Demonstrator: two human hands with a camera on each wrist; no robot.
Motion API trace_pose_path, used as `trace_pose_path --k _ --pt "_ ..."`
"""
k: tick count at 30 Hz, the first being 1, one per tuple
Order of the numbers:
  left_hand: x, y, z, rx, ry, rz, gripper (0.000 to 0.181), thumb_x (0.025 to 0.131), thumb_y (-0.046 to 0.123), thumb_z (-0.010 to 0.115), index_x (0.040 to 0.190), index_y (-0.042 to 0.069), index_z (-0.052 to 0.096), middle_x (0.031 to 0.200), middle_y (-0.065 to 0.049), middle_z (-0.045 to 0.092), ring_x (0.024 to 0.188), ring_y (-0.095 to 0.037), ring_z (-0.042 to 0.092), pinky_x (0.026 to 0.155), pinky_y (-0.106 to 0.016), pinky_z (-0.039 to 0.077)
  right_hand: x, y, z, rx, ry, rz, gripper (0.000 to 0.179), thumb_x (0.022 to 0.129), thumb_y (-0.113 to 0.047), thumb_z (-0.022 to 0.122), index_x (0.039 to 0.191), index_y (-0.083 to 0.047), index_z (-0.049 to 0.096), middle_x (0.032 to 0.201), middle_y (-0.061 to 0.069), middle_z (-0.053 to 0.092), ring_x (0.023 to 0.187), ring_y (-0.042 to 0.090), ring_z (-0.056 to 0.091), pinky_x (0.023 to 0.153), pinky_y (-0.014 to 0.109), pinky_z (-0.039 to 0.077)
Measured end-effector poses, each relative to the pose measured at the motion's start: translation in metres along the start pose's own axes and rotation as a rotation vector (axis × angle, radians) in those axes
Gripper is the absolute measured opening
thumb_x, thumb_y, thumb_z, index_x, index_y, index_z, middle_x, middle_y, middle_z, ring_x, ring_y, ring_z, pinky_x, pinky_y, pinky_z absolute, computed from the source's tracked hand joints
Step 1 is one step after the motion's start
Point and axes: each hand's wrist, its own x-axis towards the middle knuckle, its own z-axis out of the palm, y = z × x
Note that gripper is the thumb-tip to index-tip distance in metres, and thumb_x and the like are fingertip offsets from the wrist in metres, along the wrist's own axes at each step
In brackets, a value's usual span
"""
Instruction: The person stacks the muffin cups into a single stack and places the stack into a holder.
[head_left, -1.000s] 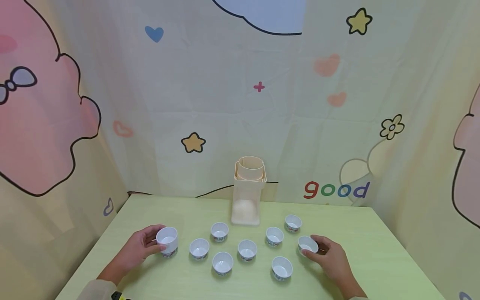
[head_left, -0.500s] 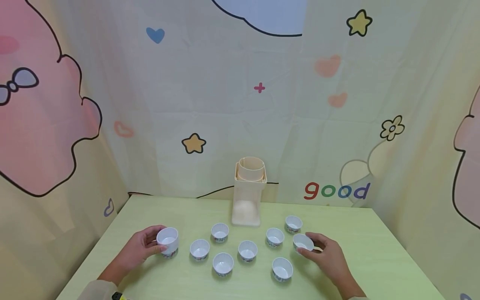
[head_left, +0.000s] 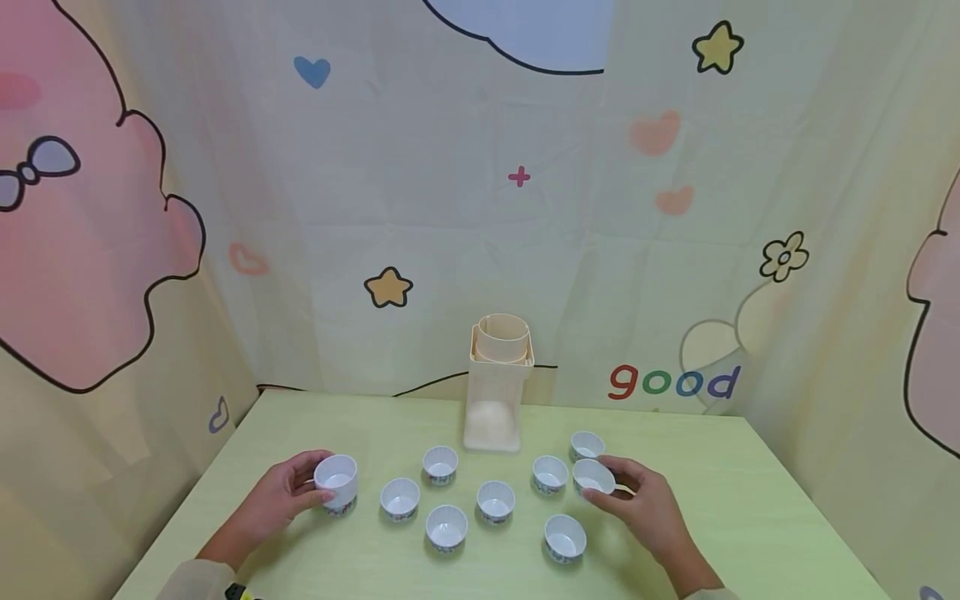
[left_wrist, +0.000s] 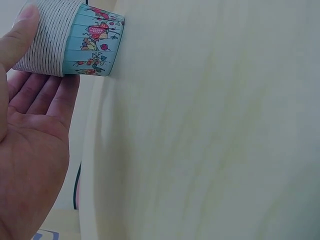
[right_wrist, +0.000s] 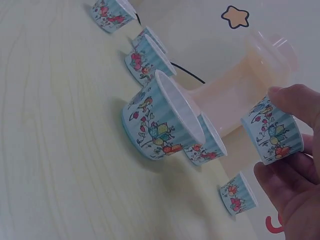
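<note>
My left hand [head_left: 287,493] grips a nested stack of paper cupcake cups [head_left: 337,473] at the table's left. In the left wrist view the stack [left_wrist: 50,42] shows many white ridged rims and one pale blue, flower-printed side, with the thumb over it and fingers beneath. On the right, my right hand [head_left: 651,507] pinches one cupcake cup [head_left: 592,478] between thumb and fingers, its opening upward. That cup [right_wrist: 274,131] appears above the table in the right wrist view. In the head view it partly overlaps a standing cup [head_left: 587,443] behind it.
Several separate cupcake cups stand upright between the hands, among them a middle cup [head_left: 496,500], a front cup [head_left: 446,527] and a right front cup [head_left: 565,537]. A cream plastic dispenser [head_left: 493,392] with a round tube on top stands at the table's back, before a printed curtain [head_left: 450,167].
My right hand has carried its cup leftward and farther back, close to the two standing cups at the back right. The left hand and its stack have stayed in place.
</note>
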Motion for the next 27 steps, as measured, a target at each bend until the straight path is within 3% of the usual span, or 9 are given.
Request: trace_pose_path --k 8,18,22,27 --pt "0.000 -0.003 0.000 -0.003 0.007 0.018 0.066 0.089 0.012 0.080 0.143 -0.009 0.048 0.144 -0.030 0.054 0.127 -0.031 0.061 0.099 -0.023 0.056 0.000 -0.012 0.013 0.085 -0.027 -0.012 0.060 0.078 -0.016 0.090 0.132 -0.002 0.067 0.128 0.016 0.069 0.108 0.019 0.066 0.091 0.022 0.060" --pt "-0.001 -0.004 0.000 0.000 0.012 0.027 0.067 0.088 0.012 0.080 0.143 -0.008 0.048 0.145 -0.031 0.053 0.131 -0.041 0.057 0.101 -0.028 0.057 0.000 -0.029 0.033 0.161 -0.052 -0.031 0.056 0.077 -0.011 0.090 0.128 -0.002 0.069 0.123 0.015 0.070 0.106 0.018 0.068 0.089 0.021 0.060" --pt "0.000 -0.004 -0.001 0.000 0.012 0.031 0.066 0.088 0.011 0.079 0.143 -0.008 0.047 0.145 -0.031 0.053 0.131 -0.039 0.058 0.100 -0.028 0.057 0.001 -0.036 0.041 0.160 -0.070 -0.020 0.056 0.078 -0.016 0.091 0.128 -0.005 0.069 0.124 0.012 0.070 0.109 0.021 0.068 0.091 0.024 0.060" --pt "0.001 -0.005 0.000 0.007 0.012 0.040 0.066 0.089 0.011 0.079 0.143 -0.008 0.048 0.145 -0.031 0.053 0.130 -0.033 0.059 0.101 -0.027 0.057 0.000 -0.042 0.050 0.230 -0.101 -0.031 0.055 0.077 -0.011 0.090 0.128 -0.002 0.069 0.121 0.015 0.071 0.105 0.018 0.068 0.088 0.021 0.060"
